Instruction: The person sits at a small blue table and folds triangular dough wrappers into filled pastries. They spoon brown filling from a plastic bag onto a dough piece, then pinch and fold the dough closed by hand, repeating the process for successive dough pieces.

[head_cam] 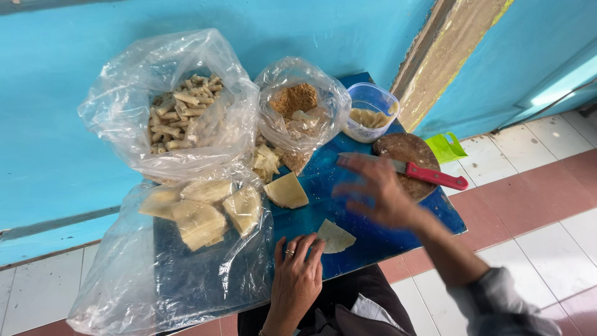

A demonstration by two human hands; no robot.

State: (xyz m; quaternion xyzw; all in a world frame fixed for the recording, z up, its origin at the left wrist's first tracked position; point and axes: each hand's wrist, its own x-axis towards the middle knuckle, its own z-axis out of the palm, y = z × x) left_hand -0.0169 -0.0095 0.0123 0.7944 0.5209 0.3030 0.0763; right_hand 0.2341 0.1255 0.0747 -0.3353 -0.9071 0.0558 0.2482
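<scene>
Head view: the left hand lies flat at the near edge of the blue surface, fingers together, their tips pinning a pale wrapper. The right hand is blurred, fingers spread and holding nothing, hovering mid-surface between the wrapper and the red-handled knife, which rests on a round board at the right edge. This looks like the filling step; next comes a careful reach toward the tub at the far corner.
</scene>
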